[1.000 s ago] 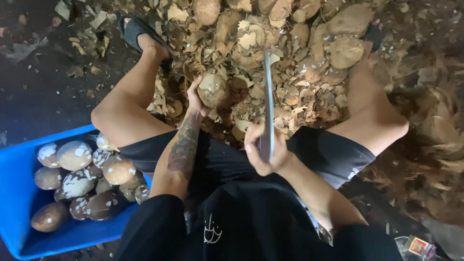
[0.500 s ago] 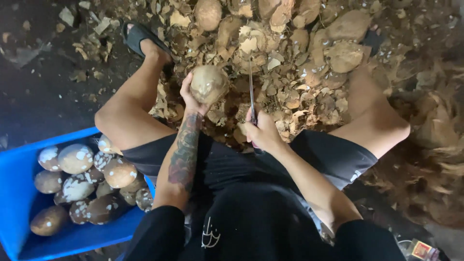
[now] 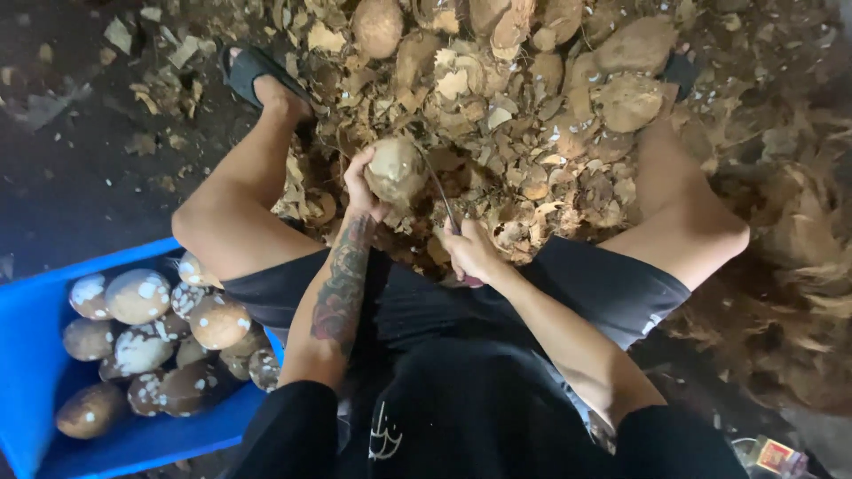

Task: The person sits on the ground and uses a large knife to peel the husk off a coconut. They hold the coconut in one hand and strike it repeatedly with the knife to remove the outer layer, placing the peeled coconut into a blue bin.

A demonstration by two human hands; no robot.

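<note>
Coconut (image 3: pixel 396 168) in left hand (image 3: pixel 362 188), husk pile (image 3: pixel 550 133) close around.

packet (image 3: pixel 774 455): small, flat, red and yellow
place: floor, bottom right corner, beside the person's right arm

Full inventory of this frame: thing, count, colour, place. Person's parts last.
coconut: one, pale brown, in the left hand
knife: one, thin dark blade, in the right hand, edge against the coconut
unpeeled coconuts: several, brown, top of the heap
husk scraps: heap, tan, between the legs
peeled coconuts: about a dozen, brown with white patches, in the tub
tub: one, blue, lower left
sandal: black, upper left
left hand: cups the coconut
right hand: grips the knife handle
</note>
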